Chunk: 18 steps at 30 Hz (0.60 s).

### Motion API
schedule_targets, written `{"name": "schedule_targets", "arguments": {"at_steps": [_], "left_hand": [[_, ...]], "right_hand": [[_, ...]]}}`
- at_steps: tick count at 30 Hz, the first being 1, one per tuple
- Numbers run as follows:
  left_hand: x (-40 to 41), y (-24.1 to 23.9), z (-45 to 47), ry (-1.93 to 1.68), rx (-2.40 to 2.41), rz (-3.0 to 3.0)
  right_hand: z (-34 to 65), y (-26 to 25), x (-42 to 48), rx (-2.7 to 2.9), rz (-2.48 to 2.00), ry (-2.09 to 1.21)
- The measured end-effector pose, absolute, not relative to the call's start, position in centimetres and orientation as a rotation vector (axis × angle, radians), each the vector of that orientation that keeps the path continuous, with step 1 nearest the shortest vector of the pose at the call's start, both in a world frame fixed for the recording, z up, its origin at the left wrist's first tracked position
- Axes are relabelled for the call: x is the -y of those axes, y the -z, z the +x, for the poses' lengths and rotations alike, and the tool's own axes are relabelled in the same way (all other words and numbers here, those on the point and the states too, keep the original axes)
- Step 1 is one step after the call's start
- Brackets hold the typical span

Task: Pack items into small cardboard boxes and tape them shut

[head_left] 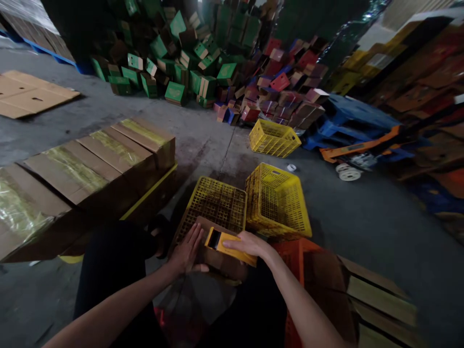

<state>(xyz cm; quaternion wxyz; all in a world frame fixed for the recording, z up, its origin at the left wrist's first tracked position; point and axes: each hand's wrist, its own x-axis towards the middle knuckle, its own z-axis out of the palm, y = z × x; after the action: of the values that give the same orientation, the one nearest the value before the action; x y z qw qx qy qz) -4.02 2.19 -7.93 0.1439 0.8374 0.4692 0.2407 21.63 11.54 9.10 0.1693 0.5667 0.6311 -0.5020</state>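
My left hand [188, 251] lies flat with fingers stretched out on a small brown cardboard box [213, 258] held over my lap. On top of that box sits a yellow tape dispenser [226, 244], and my right hand [248, 244] is closed over it. The box rests against the near edge of a flat yellow plastic crate [213, 203].
A second yellow crate [277, 200] stands tilted to the right, a third [273, 137] farther back. An orange crate [293, 261] is beside my right arm. Taped cartons [90, 169] lie on the left. Piles of green [174, 63] and red boxes [286, 87] fill the back, with a pallet jack [358, 150].
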Motion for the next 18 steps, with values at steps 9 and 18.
{"name": "schedule_targets", "arguments": {"at_steps": [9, 18], "left_hand": [[-2.3, 8.1, -3.6, -0.708, -1.378, 2.612], [-2.4, 7.7, -3.8, -0.735, -1.26, 2.648]], "right_hand": [[21.5, -8.8, -10.6, -1.822, 1.673, 1.488], [21.1, -10.1, -9.8, -1.914, 1.619, 1.358]]}}
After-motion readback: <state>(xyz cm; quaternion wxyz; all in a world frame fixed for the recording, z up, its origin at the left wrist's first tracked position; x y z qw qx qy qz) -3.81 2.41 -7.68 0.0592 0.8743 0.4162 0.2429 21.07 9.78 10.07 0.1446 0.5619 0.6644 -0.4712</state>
